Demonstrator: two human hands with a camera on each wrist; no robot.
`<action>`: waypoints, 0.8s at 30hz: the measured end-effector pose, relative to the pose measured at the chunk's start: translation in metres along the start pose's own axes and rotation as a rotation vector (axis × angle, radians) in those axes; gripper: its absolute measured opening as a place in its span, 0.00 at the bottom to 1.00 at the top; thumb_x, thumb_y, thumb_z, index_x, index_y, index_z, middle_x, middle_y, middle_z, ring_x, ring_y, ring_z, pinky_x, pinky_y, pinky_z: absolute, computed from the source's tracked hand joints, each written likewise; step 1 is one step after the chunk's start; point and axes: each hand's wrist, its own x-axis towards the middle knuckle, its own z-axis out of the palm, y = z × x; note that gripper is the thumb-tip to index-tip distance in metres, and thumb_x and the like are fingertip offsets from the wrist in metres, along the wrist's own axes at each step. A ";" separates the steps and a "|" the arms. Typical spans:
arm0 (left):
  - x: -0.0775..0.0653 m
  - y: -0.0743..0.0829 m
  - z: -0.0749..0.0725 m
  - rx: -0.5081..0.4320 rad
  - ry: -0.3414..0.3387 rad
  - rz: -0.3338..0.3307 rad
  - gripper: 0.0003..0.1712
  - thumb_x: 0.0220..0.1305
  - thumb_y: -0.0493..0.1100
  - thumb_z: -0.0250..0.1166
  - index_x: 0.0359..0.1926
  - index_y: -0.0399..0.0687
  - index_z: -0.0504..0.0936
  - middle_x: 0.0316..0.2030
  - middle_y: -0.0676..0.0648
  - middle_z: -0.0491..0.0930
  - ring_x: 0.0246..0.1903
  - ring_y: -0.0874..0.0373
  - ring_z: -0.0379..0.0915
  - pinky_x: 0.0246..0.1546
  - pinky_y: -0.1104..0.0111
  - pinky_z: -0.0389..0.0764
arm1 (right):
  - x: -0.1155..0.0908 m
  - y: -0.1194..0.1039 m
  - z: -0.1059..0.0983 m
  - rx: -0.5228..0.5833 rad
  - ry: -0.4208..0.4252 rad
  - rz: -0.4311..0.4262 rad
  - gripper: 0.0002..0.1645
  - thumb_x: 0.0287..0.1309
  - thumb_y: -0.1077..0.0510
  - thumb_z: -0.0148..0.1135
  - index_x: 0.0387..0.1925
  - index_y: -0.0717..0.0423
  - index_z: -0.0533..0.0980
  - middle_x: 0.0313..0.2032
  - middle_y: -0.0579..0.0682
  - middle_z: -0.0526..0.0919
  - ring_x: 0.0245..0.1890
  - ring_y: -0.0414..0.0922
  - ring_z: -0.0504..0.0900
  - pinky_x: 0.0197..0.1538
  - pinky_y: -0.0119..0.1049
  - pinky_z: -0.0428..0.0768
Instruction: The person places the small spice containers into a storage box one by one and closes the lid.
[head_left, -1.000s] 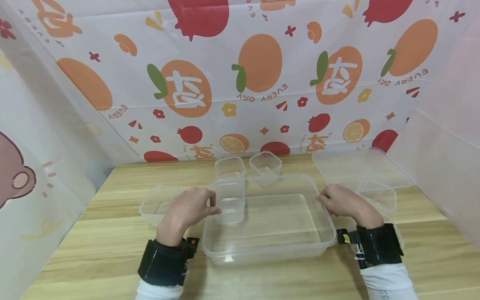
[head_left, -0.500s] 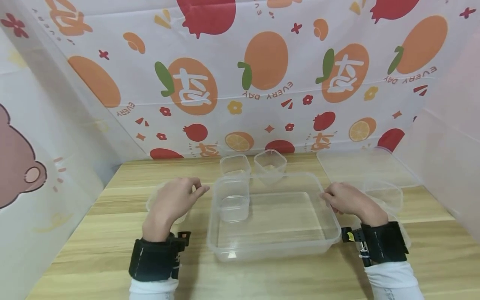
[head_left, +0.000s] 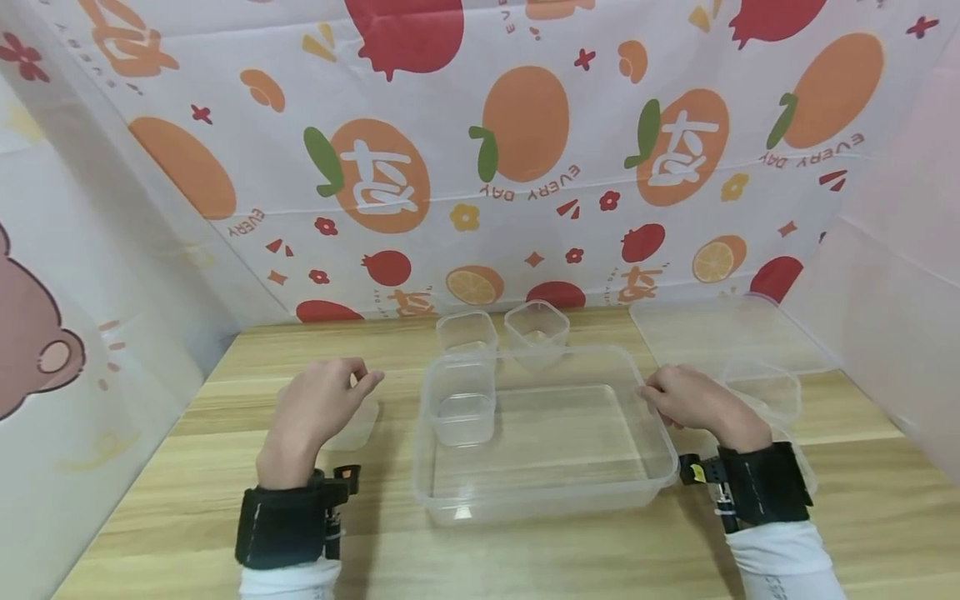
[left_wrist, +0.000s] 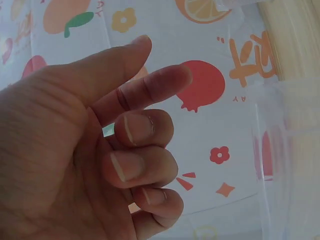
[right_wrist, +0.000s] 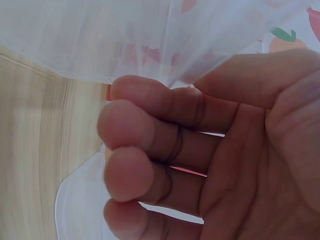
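Observation:
A large clear rectangular plastic container (head_left: pixel 551 507) stands in the middle of the wooden table. Its right rim is pinched between the thumb and index finger of my right hand (head_left: pixel 693 404); the right wrist view shows this grip on the clear wall (right_wrist: pixel 165 45). Inside, at the left back corner, sits a small clear container (head_left: pixel 463 425). My left hand (head_left: pixel 315 408) is apart from the large container and holds nothing, its thumb and index finger extended, the other fingers loosely curled. Below it a small clear container (head_left: pixel 358 427) is partly hidden.
Behind the large container stand two small clear containers, one left (head_left: pixel 467 332) and one right (head_left: pixel 537 325). A flat clear lid (head_left: pixel 727 329) lies at the back right. Another small container (head_left: pixel 768 387) is beyond my right hand, and a clear piece (head_left: pixel 801 467) lies partly under that wrist.
My left hand has moved left, away from the small container inside the large one, to over the left container. The right hand keeps its grip on the rim.

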 end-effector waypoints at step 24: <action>-0.011 -0.041 -0.004 -0.004 0.019 -0.263 0.19 0.74 0.47 0.60 0.45 0.30 0.79 0.18 0.47 0.66 0.20 0.51 0.64 0.18 0.64 0.61 | 0.000 -0.001 0.001 -0.005 -0.004 0.020 0.26 0.74 0.60 0.52 0.15 0.56 0.72 0.11 0.42 0.65 0.14 0.39 0.64 0.23 0.36 0.66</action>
